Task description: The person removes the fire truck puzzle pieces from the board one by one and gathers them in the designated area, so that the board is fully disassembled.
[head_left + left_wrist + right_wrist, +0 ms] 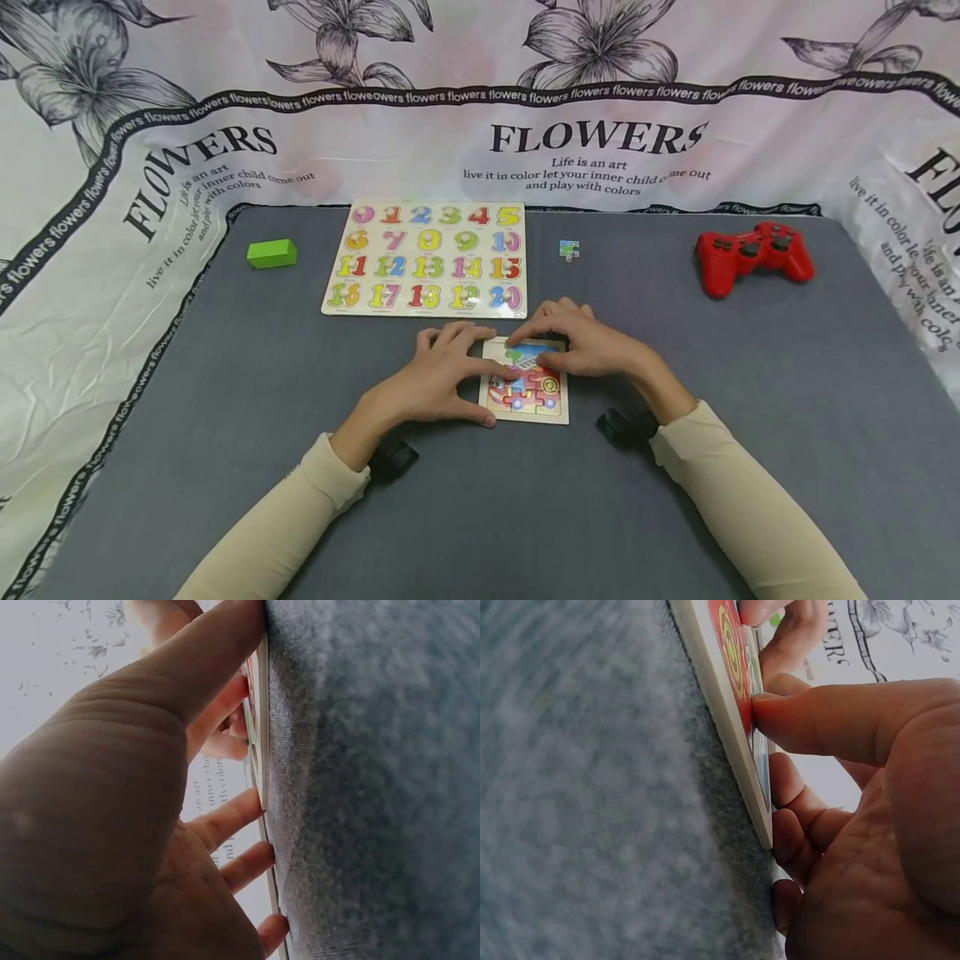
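Note:
A small wooden jigsaw puzzle (551, 408) with a red vehicle picture and a pale frame lies flat on the grey table. My left hand (435, 375) spreads over its left side. The left thumb is at the near edge, one finger rests on the picture, and other fingertips reach past the far edge. From the right, my right hand (588, 340) presses thumb and index fingertips onto the upper part of the picture; the right thumb (821, 720) shows flat against the puzzle face. Its other fingers bend beyond the frame. The hands cover some pieces.
Behind the puzzle lies a number board (442, 254) with colourful numerals. Small puzzle pieces (569, 248) sit right of it. A red game controller (753, 257) is at the back right, a green block (272, 253) at the back left. Flower-printed cloth (405, 154) borders the table.

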The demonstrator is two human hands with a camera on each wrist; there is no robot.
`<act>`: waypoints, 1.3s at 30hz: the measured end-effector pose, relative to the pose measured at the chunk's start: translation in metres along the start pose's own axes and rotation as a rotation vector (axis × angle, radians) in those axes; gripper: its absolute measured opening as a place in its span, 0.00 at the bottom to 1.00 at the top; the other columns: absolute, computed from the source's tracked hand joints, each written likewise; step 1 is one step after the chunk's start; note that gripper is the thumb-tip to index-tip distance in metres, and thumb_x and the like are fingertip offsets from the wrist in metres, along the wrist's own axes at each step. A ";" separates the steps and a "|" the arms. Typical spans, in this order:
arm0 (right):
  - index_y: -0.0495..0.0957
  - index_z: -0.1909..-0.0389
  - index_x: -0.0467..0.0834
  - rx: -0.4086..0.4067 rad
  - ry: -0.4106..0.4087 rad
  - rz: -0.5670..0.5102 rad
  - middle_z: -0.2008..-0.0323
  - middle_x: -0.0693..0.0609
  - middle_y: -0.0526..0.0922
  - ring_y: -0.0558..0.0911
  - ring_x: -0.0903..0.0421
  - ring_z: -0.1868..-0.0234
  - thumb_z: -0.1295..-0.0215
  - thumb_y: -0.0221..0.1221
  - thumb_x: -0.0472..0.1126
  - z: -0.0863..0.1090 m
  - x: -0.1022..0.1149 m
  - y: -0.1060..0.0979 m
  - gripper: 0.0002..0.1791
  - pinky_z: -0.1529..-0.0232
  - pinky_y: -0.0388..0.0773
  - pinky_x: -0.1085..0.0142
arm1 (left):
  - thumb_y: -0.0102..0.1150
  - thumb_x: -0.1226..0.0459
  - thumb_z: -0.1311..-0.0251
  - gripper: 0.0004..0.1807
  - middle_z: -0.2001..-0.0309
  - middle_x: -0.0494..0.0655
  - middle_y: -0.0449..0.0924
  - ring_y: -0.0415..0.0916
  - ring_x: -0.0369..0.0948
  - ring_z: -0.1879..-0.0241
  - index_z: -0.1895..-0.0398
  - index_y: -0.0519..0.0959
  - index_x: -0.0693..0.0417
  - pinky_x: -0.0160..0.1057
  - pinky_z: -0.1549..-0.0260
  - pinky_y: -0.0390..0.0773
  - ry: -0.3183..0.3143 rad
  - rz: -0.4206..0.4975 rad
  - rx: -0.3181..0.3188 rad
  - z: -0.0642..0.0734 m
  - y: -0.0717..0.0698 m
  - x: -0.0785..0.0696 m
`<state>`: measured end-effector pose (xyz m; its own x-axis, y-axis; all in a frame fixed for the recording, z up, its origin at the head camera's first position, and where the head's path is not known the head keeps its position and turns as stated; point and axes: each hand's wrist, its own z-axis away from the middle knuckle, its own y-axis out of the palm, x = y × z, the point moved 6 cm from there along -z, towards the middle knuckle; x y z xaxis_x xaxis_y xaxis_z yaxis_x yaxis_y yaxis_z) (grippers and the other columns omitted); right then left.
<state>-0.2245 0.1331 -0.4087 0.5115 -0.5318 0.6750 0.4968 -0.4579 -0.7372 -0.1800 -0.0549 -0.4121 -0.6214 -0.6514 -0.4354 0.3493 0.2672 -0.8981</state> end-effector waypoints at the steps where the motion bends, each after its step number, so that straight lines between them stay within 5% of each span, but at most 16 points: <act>1: 0.84 0.43 0.58 0.004 0.001 -0.001 0.53 0.53 0.79 0.66 0.53 0.55 0.36 0.63 0.35 -0.001 0.000 0.000 0.23 0.56 0.52 0.55 | 0.72 0.37 0.49 0.36 0.24 0.48 0.59 0.49 0.49 0.23 0.34 0.76 0.21 0.61 0.37 0.50 0.000 0.001 -0.001 0.000 0.000 0.000; 14: 0.83 0.39 0.59 0.041 -0.006 0.067 0.58 0.53 0.74 0.61 0.54 0.60 0.36 0.60 0.33 -0.003 0.007 0.002 0.27 0.59 0.47 0.55 | 0.73 0.38 0.49 0.35 0.24 0.47 0.58 0.48 0.48 0.23 0.34 0.76 0.21 0.61 0.37 0.50 0.000 0.007 0.003 -0.001 -0.002 0.000; 39: 0.83 0.42 0.58 0.068 -0.006 0.037 0.52 0.51 0.76 0.62 0.53 0.57 0.34 0.59 0.30 -0.002 0.005 0.004 0.25 0.58 0.48 0.55 | 0.73 0.39 0.49 0.35 0.23 0.47 0.57 0.50 0.48 0.24 0.34 0.76 0.20 0.62 0.37 0.50 -0.011 0.023 0.006 0.000 0.000 0.000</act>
<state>-0.2213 0.1270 -0.4082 0.5349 -0.5429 0.6474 0.5236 -0.3885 -0.7583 -0.1803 -0.0550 -0.4118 -0.6053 -0.6527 -0.4556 0.3676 0.2785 -0.8873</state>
